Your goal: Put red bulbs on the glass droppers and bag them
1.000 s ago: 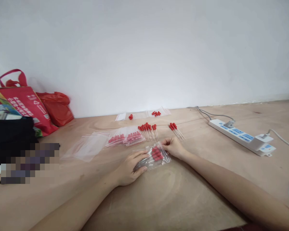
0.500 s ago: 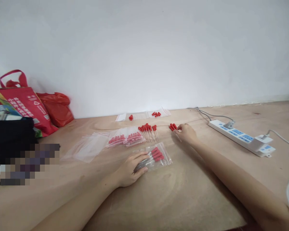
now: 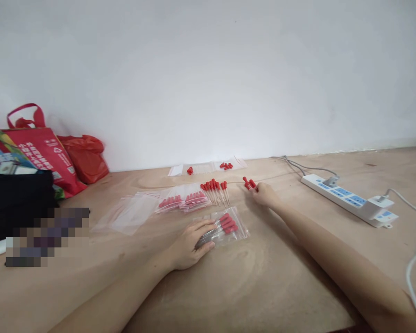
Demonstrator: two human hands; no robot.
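Observation:
My left hand (image 3: 194, 243) is closed round the lower part of a clear zip bag (image 3: 241, 226) lying on the table, with several red-bulbed droppers (image 3: 227, 222) inside it. Farther right, my right hand (image 3: 264, 195) has its fingers pinched on a few droppers (image 3: 248, 183), whose red bulbs stick out to the left; their stems are mostly hidden. Between the hands, a row of loose droppers (image 3: 217, 187) lies with bulbs pointing to the wall. Filled zip bags (image 3: 183, 196) overlap to the left of that row, and a stack of flat, see-through bags (image 3: 135, 212) lies beside them.
Against the wall lie bags with red bulbs and clear tubes (image 3: 204, 167). A white power strip (image 3: 346, 199) with plugs and cables stands on the right. Red bags (image 3: 83, 157) and a black cloth item (image 3: 17, 203) are at the left, near a pixelated patch.
My right hand has turned slightly, and one of the droppers at its fingers now tilts up away from the others. My left hand stays on the bag. The whole view has shifted slightly.

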